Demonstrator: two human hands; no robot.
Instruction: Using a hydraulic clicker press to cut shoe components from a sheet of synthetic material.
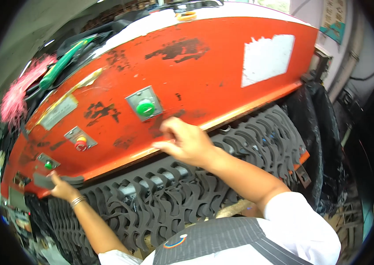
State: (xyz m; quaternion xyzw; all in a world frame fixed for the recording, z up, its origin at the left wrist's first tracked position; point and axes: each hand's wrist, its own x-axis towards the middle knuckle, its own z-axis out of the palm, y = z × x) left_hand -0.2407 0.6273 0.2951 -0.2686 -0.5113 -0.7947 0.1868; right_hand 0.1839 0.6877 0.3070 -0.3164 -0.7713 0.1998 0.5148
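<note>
My left hand [64,190], with a bracelet at its wrist, is closed round a dark grey curved foam piece [73,180] at the left end of a red machine panel [204,84]. Just above it sits a small green push button [48,164]. My right hand [189,143] hovers in front of the panel's lower middle, its thumb and bent forefinger apart and nothing visible between them. Up and left of that hand is a larger green button [145,108] on a metal plate. Below both hands spreads a bed of dark grey wavy foam strips [169,198].
A red and yellow knob [81,144] sits between the two green buttons. Black plastic bags [317,132] hang at the right end. On the machine's top lie a green-handled tool [63,66], pink string [21,90] and a yellow tape roll [186,16].
</note>
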